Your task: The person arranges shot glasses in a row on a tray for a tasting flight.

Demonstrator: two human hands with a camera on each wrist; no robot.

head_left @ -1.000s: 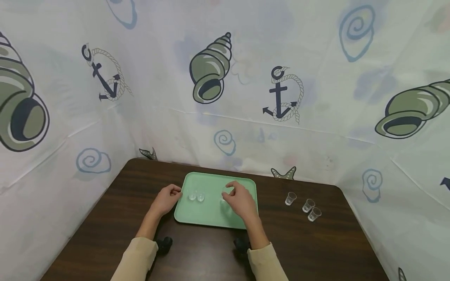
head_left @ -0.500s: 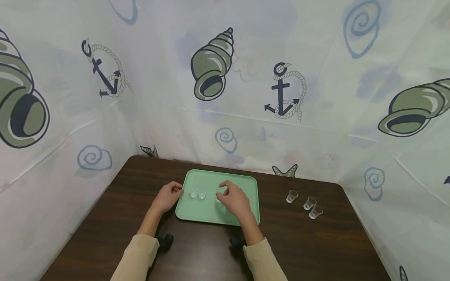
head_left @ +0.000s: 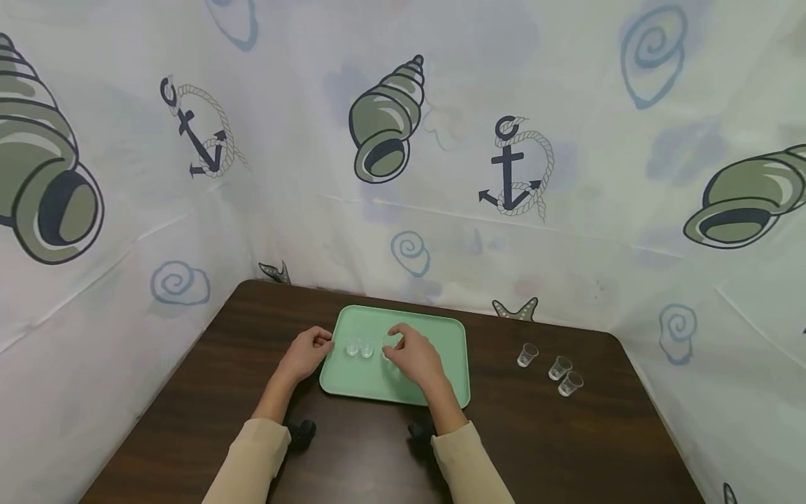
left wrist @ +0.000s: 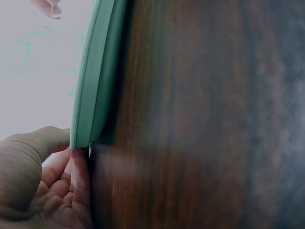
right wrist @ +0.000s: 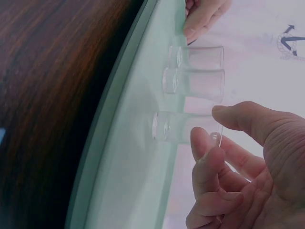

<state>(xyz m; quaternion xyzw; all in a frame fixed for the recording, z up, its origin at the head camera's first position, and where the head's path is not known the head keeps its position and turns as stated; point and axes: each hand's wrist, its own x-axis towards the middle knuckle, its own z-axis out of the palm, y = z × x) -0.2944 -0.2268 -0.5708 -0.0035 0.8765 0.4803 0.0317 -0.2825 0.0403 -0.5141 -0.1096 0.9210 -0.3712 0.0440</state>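
Note:
A light green tray (head_left: 371, 385) lies on the dark wooden table. At its left edge, my left hand (head_left: 305, 353) grips the rim, thumb on top and fingers below, as the left wrist view shows. My right hand (head_left: 417, 357) is over the tray's middle. It pinches a clear shot glass (right wrist: 174, 126) near the rim between thumb and fingers; the glass is upright, its base close to the tray surface. Two more clear shot glasses, a nearer one (right wrist: 195, 83) and a farther one (right wrist: 198, 57), stand side by side on the tray to its left.
Right of the tray, a shot glass (head_left: 527, 355) stands on the table (head_left: 604, 434), with a second glass (head_left: 560, 368) and a third glass (head_left: 570, 383) close together beyond it. A patterned white cloth (head_left: 453, 266) hangs behind the table's back edge.
My right hand has moved left over the tray with the shot glass, closer to the two standing glasses. My left hand stays at the tray's left edge.

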